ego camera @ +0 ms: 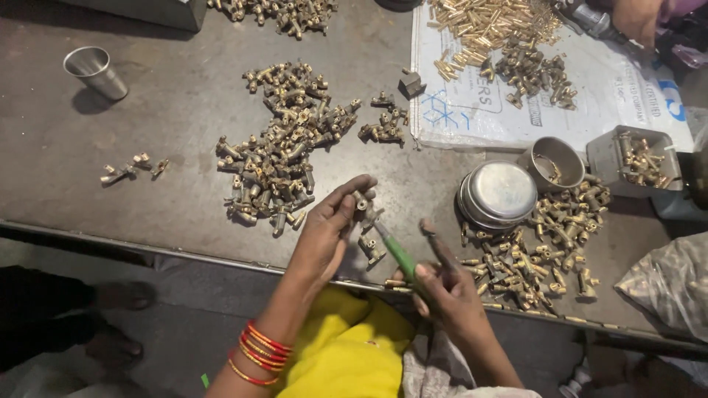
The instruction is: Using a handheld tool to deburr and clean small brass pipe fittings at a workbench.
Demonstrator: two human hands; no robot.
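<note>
Head view looks down on a dark metal surface (pixel 147 177) scattered with small brass parts. Left hand (pixel 324 232) is up near the front edge, its fingers (pixel 346 197) pinched around a small brass fitting (pixel 363 200), held just above the surface. Right hand (pixel 446 291) sits beside it, a bit nearer the front edge, fingers clenched around a green-handled tool (pixel 398 254) whose thin metal tip points up and left into the fitting. A second brass piece (pixel 371 249) sits just below the fitting, between the two hands, close to the front edge; whether it hangs from the fitting or lies on the surface, I cannot tell.

Red bangles (pixel 258 352) ring the left wrist, over a yellow garment (pixel 346 354). Beyond the left hand, a big heap of dull brass parts (pixel 284 151) spreads across the middle of the surface. To the right of the right hand lies another heap (pixel 549 239), and behind that a stack of round steel lids (pixel 498 195) touches a small steel bowl (pixel 552 163). A grey tray (pixel 636 158) holding parts sits near the right edge. A white printed sheet (pixel 590 96) at the back right corner carries shiny brass pins (pixel 487 26). A steel cup (pixel 94 71) stands alone towards the back left corner.
</note>
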